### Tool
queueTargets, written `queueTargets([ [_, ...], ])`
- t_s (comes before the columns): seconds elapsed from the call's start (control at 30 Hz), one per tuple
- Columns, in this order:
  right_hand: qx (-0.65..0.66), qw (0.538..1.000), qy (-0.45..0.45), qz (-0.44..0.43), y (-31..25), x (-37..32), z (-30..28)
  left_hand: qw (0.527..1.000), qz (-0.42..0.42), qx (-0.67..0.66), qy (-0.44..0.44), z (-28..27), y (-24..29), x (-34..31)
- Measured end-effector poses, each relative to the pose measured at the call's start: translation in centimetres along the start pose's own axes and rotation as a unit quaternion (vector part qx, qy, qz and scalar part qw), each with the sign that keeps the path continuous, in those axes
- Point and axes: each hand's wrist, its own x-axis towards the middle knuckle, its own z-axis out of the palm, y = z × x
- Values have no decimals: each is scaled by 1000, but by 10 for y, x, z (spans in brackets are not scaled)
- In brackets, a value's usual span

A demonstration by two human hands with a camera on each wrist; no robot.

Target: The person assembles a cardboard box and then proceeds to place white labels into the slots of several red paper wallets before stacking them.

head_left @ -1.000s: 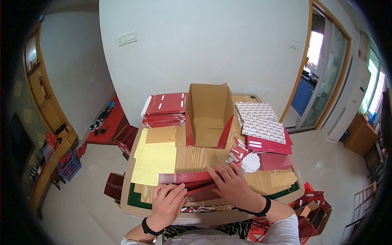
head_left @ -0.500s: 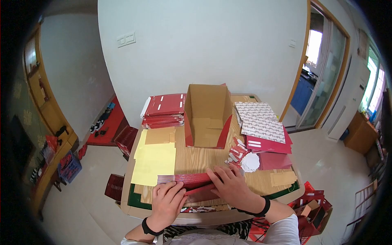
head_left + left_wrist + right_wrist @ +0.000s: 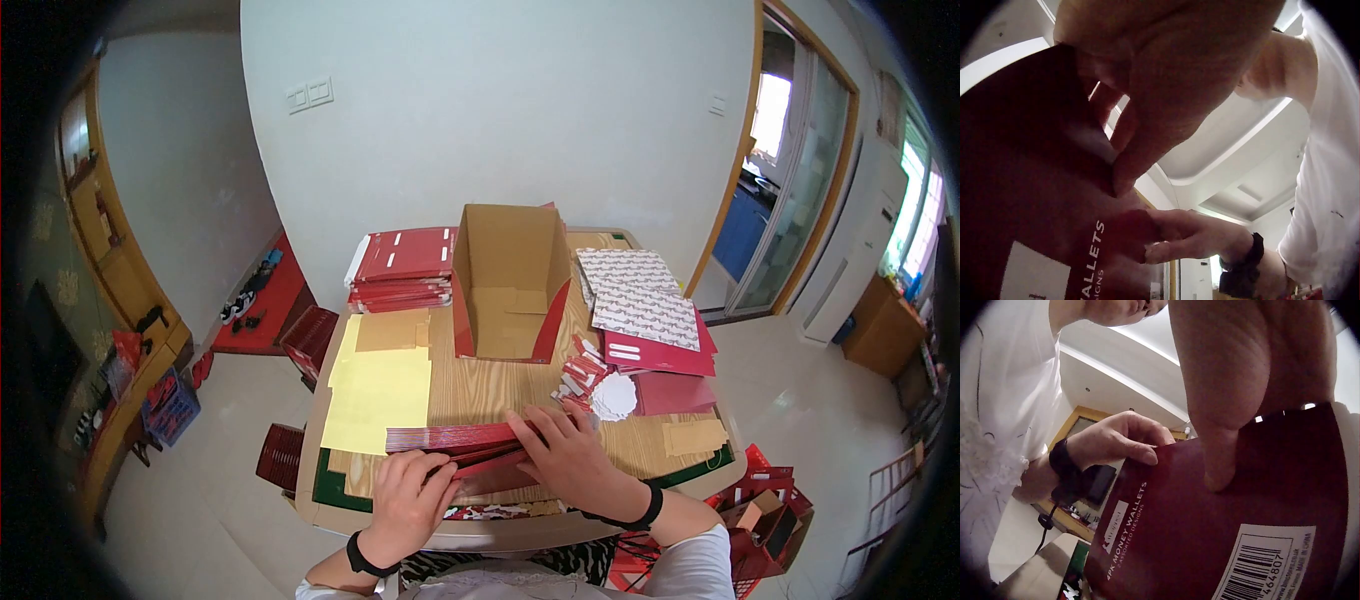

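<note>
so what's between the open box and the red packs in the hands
Only bare wooden tabletop lies between the open box and the red packs; the head view shows it.

The red card (image 3: 1210, 537) reads "4PK MONEY WALLETS" and "ASSORTED DESIGNS". Its white barcode label (image 3: 1266, 565) shows the digits "464807".

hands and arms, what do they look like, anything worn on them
The left hand and right hand are bare, with no gloves. Each wrist carries a black band: left band, right band. What looks like a thin black cable hangs from the left band. A white sleeve covers the right arm farther up.
</note>
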Motion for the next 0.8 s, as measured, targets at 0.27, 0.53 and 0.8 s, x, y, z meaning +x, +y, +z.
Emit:
queueTargets([
  [0.27,4,1000,-1,-1,0,-1,-1,999,-39,14,-10,1,2,-1],
  [0.53,4,1000,-1,-3,0,-1,-2,999,13,35,-5,2,-3,-3],
  [0.8,4,1000,-8,-1,-1,0,-3,999,20,39,-8,1,-4,-3],
])
